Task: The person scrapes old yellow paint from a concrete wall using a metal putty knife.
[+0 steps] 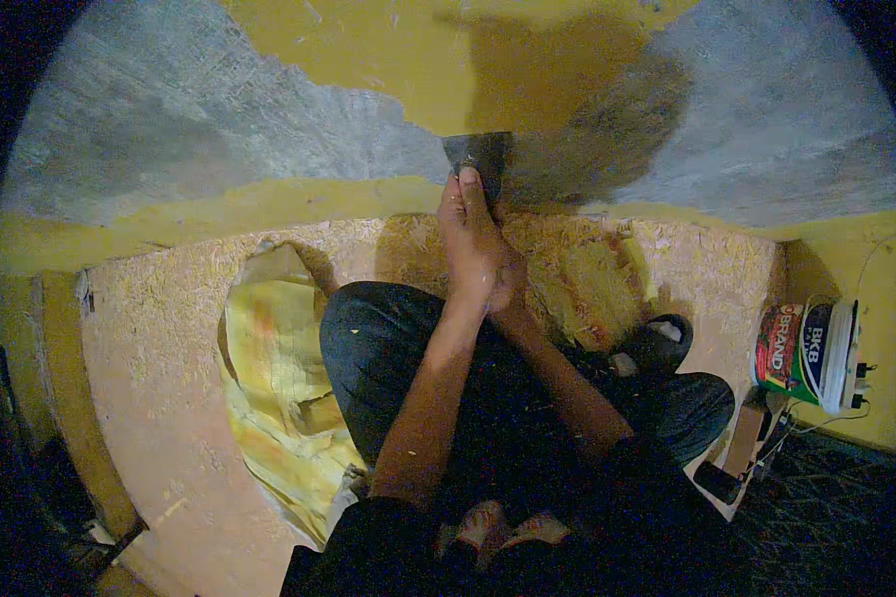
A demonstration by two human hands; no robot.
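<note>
A wide dark-bladed scraper [476, 151] stands with its blade edge against the wall [388, 50], where yellow paint meets bare grey plaster. My left hand [466, 239] is closed round its handle, the thumb lying along the base of the blade. Pressed close beside and partly behind it, my right hand [509, 279] is closed too, clasped on the handle's lower end. The two hands overlap, so most of the handle and several fingers are hidden. A dark shadow falls on the wall around and right of the blade.
Paint flakes litter the floor [159, 368] along the wall's foot. A crumpled yellow sheet [269, 348] lies left of my bent knees. Further right are a yellowish flake-covered piece [597, 289], a paint bucket [806, 358], cables, a dark phone-like object [717, 483] and a patterned mat [816, 517].
</note>
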